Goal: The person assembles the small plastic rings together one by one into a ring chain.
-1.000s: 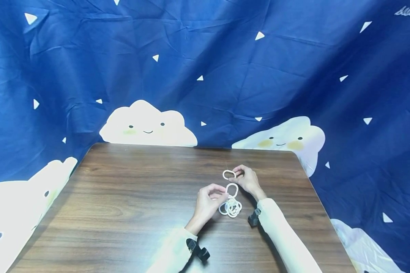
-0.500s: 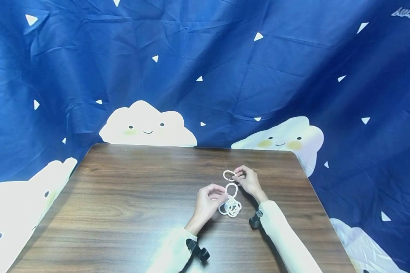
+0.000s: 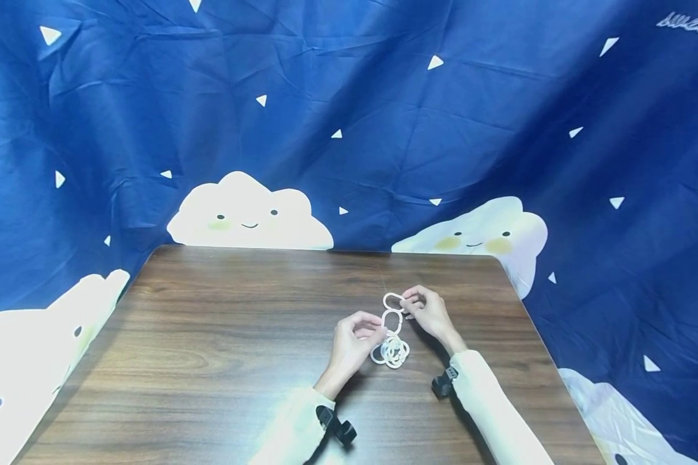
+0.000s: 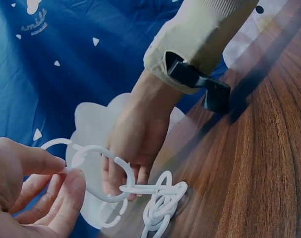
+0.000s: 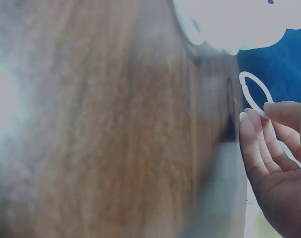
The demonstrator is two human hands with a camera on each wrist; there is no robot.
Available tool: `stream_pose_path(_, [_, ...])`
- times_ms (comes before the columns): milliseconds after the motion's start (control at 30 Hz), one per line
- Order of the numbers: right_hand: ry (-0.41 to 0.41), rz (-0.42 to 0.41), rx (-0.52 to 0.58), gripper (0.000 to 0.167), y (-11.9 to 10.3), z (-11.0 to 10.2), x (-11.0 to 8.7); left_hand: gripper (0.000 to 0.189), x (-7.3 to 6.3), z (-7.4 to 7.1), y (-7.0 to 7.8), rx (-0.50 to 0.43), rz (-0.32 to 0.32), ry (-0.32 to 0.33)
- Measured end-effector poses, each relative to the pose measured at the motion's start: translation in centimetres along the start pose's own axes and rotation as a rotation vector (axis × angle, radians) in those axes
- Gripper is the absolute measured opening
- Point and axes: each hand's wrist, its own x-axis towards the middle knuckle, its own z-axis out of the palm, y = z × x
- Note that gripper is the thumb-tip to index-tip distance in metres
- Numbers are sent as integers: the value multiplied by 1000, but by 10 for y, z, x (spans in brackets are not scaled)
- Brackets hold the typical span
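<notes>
My left hand [image 3: 351, 342] pinches a white oval plastic link [image 3: 402, 321] between thumb and forefinger. Below that link lies a tangled cluster of similar linked rings [image 3: 394, 354] on the table; the left wrist view shows one ring of the cluster [image 4: 162, 208] running through the held link. Farther from me, my right hand [image 3: 430, 313] pinches another oval link [image 3: 385, 301] by its near right end. A small gap shows in this link [image 5: 244, 85] in the right wrist view. The two held links nearly meet edge to edge in the head view.
A brown wood-grain table [image 3: 209, 349] spreads beneath both arms. Behind it hangs a blue curtain [image 3: 302, 116] printed with white clouds and triangles. Each wrist carries a black camera mount, such as the left one [image 3: 336, 426].
My right hand has shifted slightly right and toward me, bringing its link down close to the left-held link. My left hand and the cluster stay nearly in place.
</notes>
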Motion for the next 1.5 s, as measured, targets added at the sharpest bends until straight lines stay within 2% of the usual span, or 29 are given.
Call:
stream_pose_path(233, [-23, 1, 35, 22, -20, -8, -14, 20, -1, 2, -1, 2, -3, 6])
stream_pose_path(667, [20, -112, 107, 21, -30, -18, -27, 21, 0, 4, -1, -41, -10, 18])
stream_pose_path(1167, [31, -164, 168, 24, -53, -29, -44, 21, -1, 5, 0, -19, -21, 30])
stream_pose_path(1500, [23, -188, 199, 23, -65, -27, -55, 19, 0, 4, 3, -20, -27, 40])
